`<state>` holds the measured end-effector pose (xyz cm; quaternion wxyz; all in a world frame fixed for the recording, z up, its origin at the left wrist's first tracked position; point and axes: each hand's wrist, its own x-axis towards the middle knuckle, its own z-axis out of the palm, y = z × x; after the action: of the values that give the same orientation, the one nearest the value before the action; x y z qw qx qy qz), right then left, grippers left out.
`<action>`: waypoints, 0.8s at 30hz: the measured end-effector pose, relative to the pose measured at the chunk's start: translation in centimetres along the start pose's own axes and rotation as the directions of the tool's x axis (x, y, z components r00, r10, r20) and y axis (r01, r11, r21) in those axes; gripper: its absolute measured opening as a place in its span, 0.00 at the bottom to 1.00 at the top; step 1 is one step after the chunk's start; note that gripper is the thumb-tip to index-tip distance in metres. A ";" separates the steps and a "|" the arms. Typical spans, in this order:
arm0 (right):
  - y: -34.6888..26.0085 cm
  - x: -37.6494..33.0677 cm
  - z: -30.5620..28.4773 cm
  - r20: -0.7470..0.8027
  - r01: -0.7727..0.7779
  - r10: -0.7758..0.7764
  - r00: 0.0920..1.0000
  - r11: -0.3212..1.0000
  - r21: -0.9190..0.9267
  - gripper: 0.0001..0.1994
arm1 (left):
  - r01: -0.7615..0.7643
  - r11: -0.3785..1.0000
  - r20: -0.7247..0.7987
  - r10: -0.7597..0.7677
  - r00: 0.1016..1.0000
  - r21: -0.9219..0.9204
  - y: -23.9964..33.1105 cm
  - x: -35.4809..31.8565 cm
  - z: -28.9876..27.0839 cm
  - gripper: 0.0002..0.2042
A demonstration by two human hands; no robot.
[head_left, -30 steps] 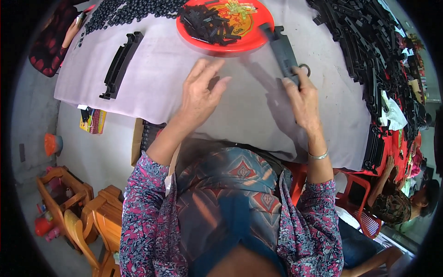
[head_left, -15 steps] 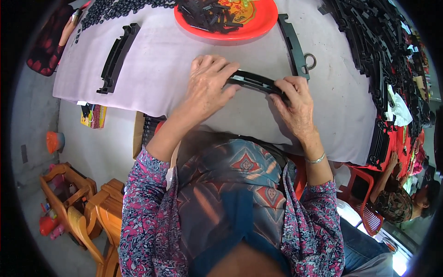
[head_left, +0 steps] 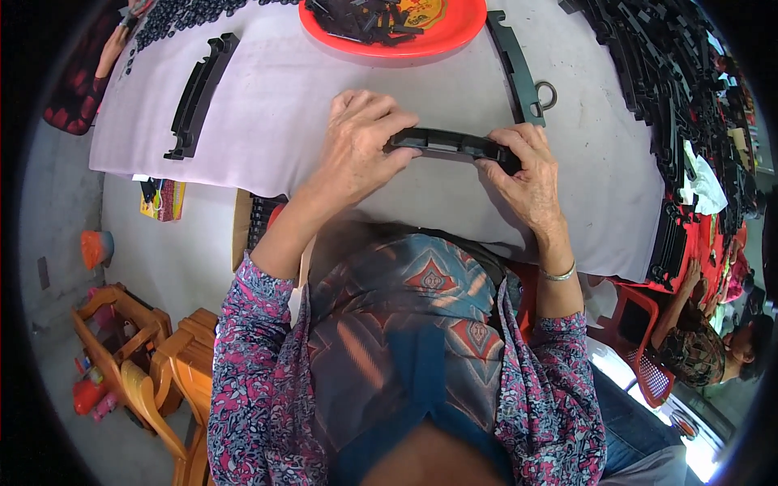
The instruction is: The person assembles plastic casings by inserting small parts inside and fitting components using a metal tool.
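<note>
A long, slightly curved black plastic part [head_left: 444, 144] is held up between my two hands, above the pale cloth of the table. My left hand [head_left: 361, 146] pinches its left end between thumb and fingers. At the other end, my right hand [head_left: 525, 172] grips it the same way, and its fingers hide that tip. Beyond my right hand lies a dark green-black strip [head_left: 510, 61] with a metal ring [head_left: 546, 95] beside it. Off to the left, another black plastic part [head_left: 201, 95] rests on the cloth.
A red plate [head_left: 454, 36] with small black pieces stands at the far middle. Small dark beads [head_left: 174, 26] are spread at the far left. Black parts [head_left: 656, 97] are heaped along the right side. Other people sit at both sides. Wooden chairs [head_left: 182, 356] stand lower left.
The black part in my hands has turned to lie more level, its open side showing more. My right hand has shifted slightly right. The whole view has moved a little.
</note>
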<state>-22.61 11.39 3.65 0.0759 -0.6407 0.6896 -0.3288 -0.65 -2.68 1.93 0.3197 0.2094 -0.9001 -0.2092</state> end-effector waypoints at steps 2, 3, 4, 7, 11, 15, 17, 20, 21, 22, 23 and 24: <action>-0.2 0.0 -0.2 0.013 -0.005 0.005 1.000 1.000 0.003 0.15 | -0.011 1.000 0.046 0.011 0.999 -0.005 0.1 -0.1 -0.1 0.17; -0.2 0.2 -0.3 0.022 -0.009 0.009 1.000 1.000 0.005 0.15 | -0.010 1.000 0.041 0.010 0.999 -0.005 0.0 0.0 0.0 0.17; -0.1 0.3 -0.5 0.023 -0.004 0.004 1.000 1.000 0.003 0.15 | 0.009 1.000 0.058 -0.008 0.998 -0.029 0.0 -0.1 0.0 0.17; 0.3 0.9 -1.0 0.078 -0.011 0.006 0.997 0.997 0.072 0.12 | 0.022 0.998 0.061 -0.018 0.998 -0.066 -0.2 -0.3 0.1 0.17; 2.3 3.5 -1.6 -0.005 -0.159 0.172 0.985 0.924 0.348 0.08 | 0.003 0.993 0.052 0.003 0.999 -0.114 -0.3 -0.2 0.2 0.16; 1.7 8.7 -1.9 -0.035 -0.143 0.155 0.987 0.961 0.235 0.09 | 0.046 0.993 0.063 -0.039 0.997 -0.105 -0.7 -0.5 0.4 0.16; 2.8 11.2 -1.2 -0.022 -0.142 0.149 0.989 0.971 0.190 0.09 | 0.019 0.987 0.068 -0.009 0.998 -0.157 -0.7 -0.3 0.5 0.16; 5.6 15.4 1.0 -0.038 0.004 0.005 0.999 0.973 0.230 0.14 | 0.002 0.989 0.048 0.005 0.999 -0.145 -0.7 -0.4 0.5 0.16; 6.1 16.7 1.6 -0.046 0.011 -0.002 0.999 0.981 0.195 0.13 | 0.005 0.989 0.045 0.002 0.999 -0.145 -0.7 -0.3 0.5 0.16; 6.6 18.0 2.2 -0.056 0.018 -0.009 0.998 0.987 0.157 0.13 | 0.006 0.987 0.048 0.002 0.999 -0.158 -0.7 -0.2 0.6 0.16; 7.5 19.5 3.5 -0.056 0.018 -0.010 0.998 0.988 0.154 0.13 | 0.007 0.985 0.052 0.002 0.999 -0.170 -0.7 -0.1 0.6 0.17; 8.5 21.1 5.4 -0.172 0.137 -0.100 0.980 0.966 0.218 0.13 | 0.008 0.986 0.052 0.001 0.999 -0.169 -0.7 0.0 0.6 0.17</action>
<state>-30.40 -10.52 1.49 0.0737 -0.6395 0.6115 -0.4601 -0.86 -3.11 1.12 0.3126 0.1775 -0.8866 -0.2909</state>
